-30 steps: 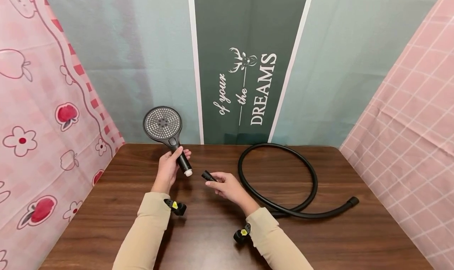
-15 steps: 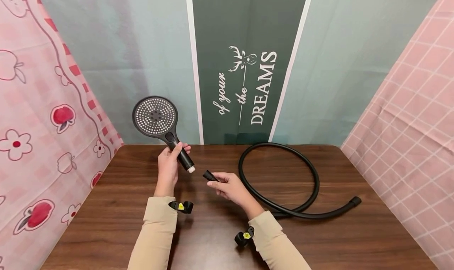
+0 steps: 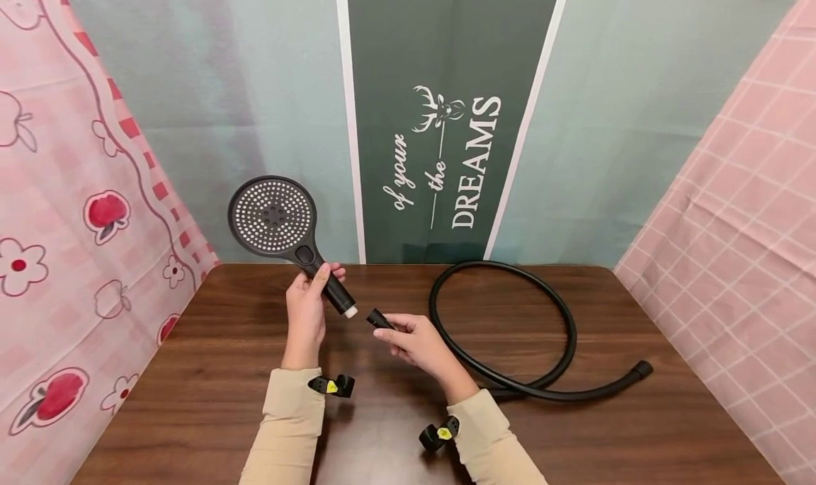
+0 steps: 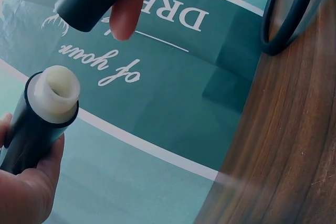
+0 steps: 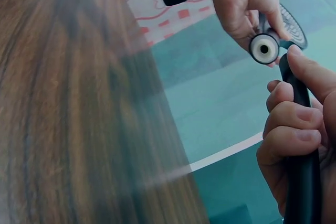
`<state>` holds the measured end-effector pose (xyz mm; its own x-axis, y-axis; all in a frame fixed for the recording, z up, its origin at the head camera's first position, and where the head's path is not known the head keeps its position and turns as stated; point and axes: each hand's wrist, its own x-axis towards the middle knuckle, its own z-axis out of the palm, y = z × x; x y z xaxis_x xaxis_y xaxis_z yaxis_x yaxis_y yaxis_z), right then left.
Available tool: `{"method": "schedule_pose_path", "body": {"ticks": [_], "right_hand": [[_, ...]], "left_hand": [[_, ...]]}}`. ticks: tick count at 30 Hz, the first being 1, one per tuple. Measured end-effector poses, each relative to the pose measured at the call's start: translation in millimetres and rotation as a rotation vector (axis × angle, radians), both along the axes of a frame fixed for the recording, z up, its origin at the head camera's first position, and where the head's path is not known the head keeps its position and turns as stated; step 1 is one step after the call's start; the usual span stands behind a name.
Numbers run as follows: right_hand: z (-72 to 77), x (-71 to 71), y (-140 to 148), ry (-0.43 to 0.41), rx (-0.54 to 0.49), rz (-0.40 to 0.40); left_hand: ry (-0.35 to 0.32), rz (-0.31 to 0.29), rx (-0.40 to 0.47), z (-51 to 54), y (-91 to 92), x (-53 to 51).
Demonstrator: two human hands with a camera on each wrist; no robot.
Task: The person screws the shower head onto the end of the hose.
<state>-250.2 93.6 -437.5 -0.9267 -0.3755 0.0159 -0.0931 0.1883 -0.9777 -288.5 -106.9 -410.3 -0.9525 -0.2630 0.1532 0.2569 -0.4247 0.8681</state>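
My left hand (image 3: 307,308) grips the handle of a black shower head (image 3: 273,214), its round spray face tilted toward the head camera. A hollow white connector (image 4: 55,92) sticks out of the handle's lower end, pointing at the hose. In my right hand (image 3: 414,342), thumb and fingers hold one end of a black shower hose (image 3: 569,322) just behind its end fitting (image 3: 379,318). A small gap separates that fitting from the white connector. Several fingers curl round the hose end (image 5: 302,182) in the right wrist view.
The hose lies in a loop on the brown wooden table (image 3: 376,428), its other end fitting (image 3: 642,369) toward the right. Behind hangs a green cloth (image 3: 446,39) with white lettering. Pink cloths (image 3: 57,258) hang at both sides.
The shower head has come nearer the camera, and its connector has moved right toward the hose fitting. My right hand has shifted slightly right and keeps its hold on the hose.
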Motion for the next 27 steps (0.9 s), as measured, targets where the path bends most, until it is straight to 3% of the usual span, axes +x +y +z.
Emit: {"method": "schedule_pose_path", "body": {"ticks": [13,27], "right_hand": [[-0.3,-4.2,3,0.005,-0.037,0.018],[-0.9,-0.3,1,0.024,-0.013,-0.001]], "left_hand": [[0.012,-0.031,-0.008,10.0,5.1,3.0],[0.029,-0.025,0.042,9.9,8.4,4.2]]}}
